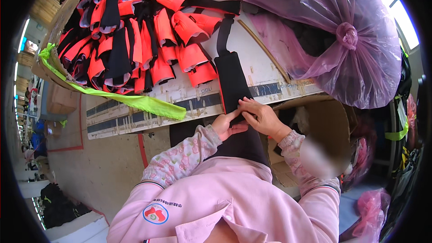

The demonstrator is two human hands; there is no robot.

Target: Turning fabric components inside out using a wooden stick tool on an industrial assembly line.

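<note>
A flat black padded fabric piece point(233, 78) with a thin orange edge lies over the front of the table, and a narrow black strap point(223, 36) runs from its far end. My left hand point(226, 127) grips the piece's near end from the left, thumb on top and fingers partly beneath it. From the right, my right hand point(261, 116) pinches the same end, its fingertips close to my left thumb. Beyond my hands, to the left, is a heap of orange-and-black fabric pieces point(162, 36), some curled into tube shapes.
A knotted translucent purple plastic bag point(360, 63) with dark contents fills the far right of the table point(265, 67). A bright green strip point(135, 103) trails along the left front. A thin wooden stick point(263, 49) lies near the bag. Below the table edge stands an open cardboard box point(330, 123).
</note>
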